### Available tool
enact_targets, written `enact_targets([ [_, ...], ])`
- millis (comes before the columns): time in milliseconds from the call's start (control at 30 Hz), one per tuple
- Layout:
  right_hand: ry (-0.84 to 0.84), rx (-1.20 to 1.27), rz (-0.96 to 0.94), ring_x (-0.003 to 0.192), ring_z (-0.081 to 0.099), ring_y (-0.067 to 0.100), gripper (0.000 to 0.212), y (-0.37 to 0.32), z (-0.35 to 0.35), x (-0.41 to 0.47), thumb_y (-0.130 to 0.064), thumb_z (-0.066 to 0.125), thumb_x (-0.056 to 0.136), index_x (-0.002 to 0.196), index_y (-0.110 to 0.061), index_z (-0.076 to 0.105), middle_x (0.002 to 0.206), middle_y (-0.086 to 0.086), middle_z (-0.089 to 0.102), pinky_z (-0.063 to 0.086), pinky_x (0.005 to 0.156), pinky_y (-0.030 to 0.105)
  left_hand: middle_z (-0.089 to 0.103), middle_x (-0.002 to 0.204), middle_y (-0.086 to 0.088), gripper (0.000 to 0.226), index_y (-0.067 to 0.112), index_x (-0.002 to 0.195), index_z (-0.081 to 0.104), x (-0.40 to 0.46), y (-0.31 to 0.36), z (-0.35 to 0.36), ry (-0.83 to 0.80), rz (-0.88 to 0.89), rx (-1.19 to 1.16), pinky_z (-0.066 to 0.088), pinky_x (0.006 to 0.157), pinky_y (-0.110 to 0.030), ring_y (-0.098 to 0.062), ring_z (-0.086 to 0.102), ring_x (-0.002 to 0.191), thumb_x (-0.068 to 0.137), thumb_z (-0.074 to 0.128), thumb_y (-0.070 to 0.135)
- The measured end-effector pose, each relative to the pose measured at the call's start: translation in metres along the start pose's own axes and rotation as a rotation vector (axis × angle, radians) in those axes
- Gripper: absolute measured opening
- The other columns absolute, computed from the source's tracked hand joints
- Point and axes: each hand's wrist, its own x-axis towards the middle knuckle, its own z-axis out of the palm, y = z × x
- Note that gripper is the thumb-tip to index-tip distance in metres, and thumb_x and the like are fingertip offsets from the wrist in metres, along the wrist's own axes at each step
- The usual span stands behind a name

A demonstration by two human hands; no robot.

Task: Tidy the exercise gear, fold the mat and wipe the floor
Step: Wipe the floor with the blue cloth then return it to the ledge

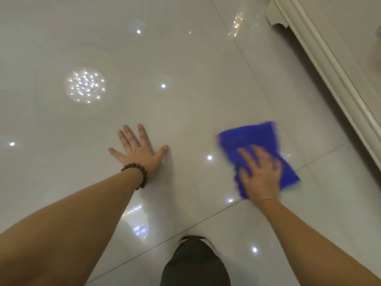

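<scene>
A blue cloth (252, 137) lies flat on the glossy pale tile floor (185, 58) at the right of centre. My right hand (260, 174) presses down on its near half with the fingers spread flat; hand and cloth are motion-blurred. My left hand (138, 150) rests palm down on the bare tiles to the left, fingers splayed, a dark bead bracelet (137, 174) round the wrist. No mat or exercise gear is in view.
A cream moulded furniture base (321, 58) runs diagonally along the right edge, close to the cloth. My knee in dark trousers (194, 265) is at the bottom centre. Ceiling lights reflect in the tiles, and grout lines cross the floor.
</scene>
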Motion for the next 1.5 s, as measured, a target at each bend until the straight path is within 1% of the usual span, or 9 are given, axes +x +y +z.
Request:
enact_targets([
  [133, 0.092, 0.144, 0.880, 0.141, 0.022, 0.025, 0.051, -0.065, -0.003, 0.025, -0.045, 0.039, 0.095, 0.144, -0.037, 0.033, 0.153, 0.004, 0.028, 0.014, 0.109, 0.056, -0.019, 0.160, -0.010, 0.092, 0.023, 0.153, -0.012, -0.012, -0.015, 0.001, 0.119, 0.063, -0.179, -0.011, 0.115, -0.057, -0.023, -0.019, 0.147, 0.085, 0.028, 0.072],
  [367, -0.062, -0.011, -0.919, 0.132, 0.042, 0.022, 0.055, -0.157, 0.022, 0.030, -0.050, 0.048, 0.083, 0.137, -0.039, 0.046, 0.144, -0.001, 0.046, 0.023, 0.108, 0.050, -0.014, 0.161, -0.009, 0.095, 0.020, 0.153, -0.009, -0.054, -0.144, 0.002, 0.247, -0.212, -0.063, -0.008, 0.114, -0.060, -0.023, -0.015, 0.148, 0.079, 0.006, 0.077],
  [567, 0.013, 0.133, 0.449, 0.140, 0.023, 0.026, 0.053, -0.196, 0.017, 0.093, -0.048, 0.039, 0.091, 0.143, -0.035, 0.037, 0.152, 0.004, 0.030, 0.012, 0.110, 0.061, -0.014, 0.160, -0.012, 0.096, 0.018, 0.153, -0.009, -0.058, -0.189, 0.014, 0.205, -0.375, -0.021, -0.005, 0.113, -0.065, -0.027, -0.016, 0.147, 0.078, 0.002, 0.078],
  [767, -0.106, 0.037, -1.338, 0.133, 0.037, 0.022, 0.058, -0.290, 0.042, 0.082, -0.050, 0.052, 0.082, 0.138, -0.039, 0.043, 0.145, -0.001, 0.045, 0.017, 0.112, 0.049, -0.011, 0.161, -0.012, 0.094, 0.018, 0.154, -0.006, -0.058, -0.192, 0.016, 0.248, -0.354, -0.055, -0.005, 0.112, -0.066, -0.028, -0.016, 0.147, 0.080, 0.012, 0.073],
  [967, 0.021, 0.160, 0.408, 0.142, 0.019, 0.025, 0.052, -0.290, 0.032, 0.210, -0.046, 0.037, 0.094, 0.145, -0.035, 0.032, 0.155, 0.003, 0.024, 0.009, 0.112, 0.057, -0.014, 0.160, -0.011, 0.092, 0.019, 0.153, -0.012, -0.055, -0.192, 0.020, 0.250, -0.364, -0.026, -0.006, 0.112, -0.066, -0.029, -0.018, 0.147, 0.085, 0.014, 0.076],
  [1033, -0.022, 0.158, 0.258, 0.142, 0.019, 0.026, 0.054, -0.362, 0.034, 0.189, -0.045, 0.038, 0.093, 0.145, -0.034, 0.032, 0.155, 0.004, 0.024, 0.008, 0.110, 0.056, -0.010, 0.160, -0.012, 0.092, 0.018, 0.154, -0.008, -0.054, -0.191, 0.020, 0.230, -0.367, -0.026, -0.004, 0.112, -0.066, -0.029, -0.015, 0.147, 0.086, 0.017, 0.075],
  [1200, -0.205, 0.043, -1.401, 0.135, 0.036, 0.023, 0.057, -0.470, 0.063, 0.133, -0.054, 0.036, 0.083, 0.139, -0.042, 0.041, 0.147, -0.002, 0.042, 0.014, 0.112, 0.049, 0.008, 0.160, -0.014, 0.093, 0.012, 0.154, 0.016, -0.053, -0.193, 0.017, 0.225, -0.353, -0.048, 0.006, 0.110, -0.069, -0.033, 0.003, 0.148, 0.084, 0.030, 0.072],
  [1400, -0.165, 0.170, 0.069, 0.144, 0.011, 0.024, 0.055, -0.465, 0.048, 0.279, -0.049, 0.035, 0.094, 0.148, -0.038, 0.024, 0.158, 0.002, 0.015, 0.004, 0.114, 0.058, 0.010, 0.160, -0.016, 0.094, 0.011, 0.153, 0.019, -0.053, -0.197, 0.019, 0.244, -0.322, -0.064, 0.013, 0.107, -0.071, -0.035, 0.008, 0.148, 0.084, 0.033, 0.073],
  [1500, -0.138, 0.127, -0.341, 0.143, 0.014, 0.023, 0.057, -0.525, 0.052, 0.208, -0.049, 0.040, 0.092, 0.146, -0.039, 0.028, 0.156, 0.001, 0.021, 0.003, 0.114, 0.055, 0.015, 0.159, -0.017, 0.095, 0.011, 0.152, 0.024, -0.052, -0.197, 0.021, 0.244, -0.313, -0.078, 0.017, 0.105, -0.073, -0.036, 0.013, 0.147, 0.081, 0.038, 0.072],
])
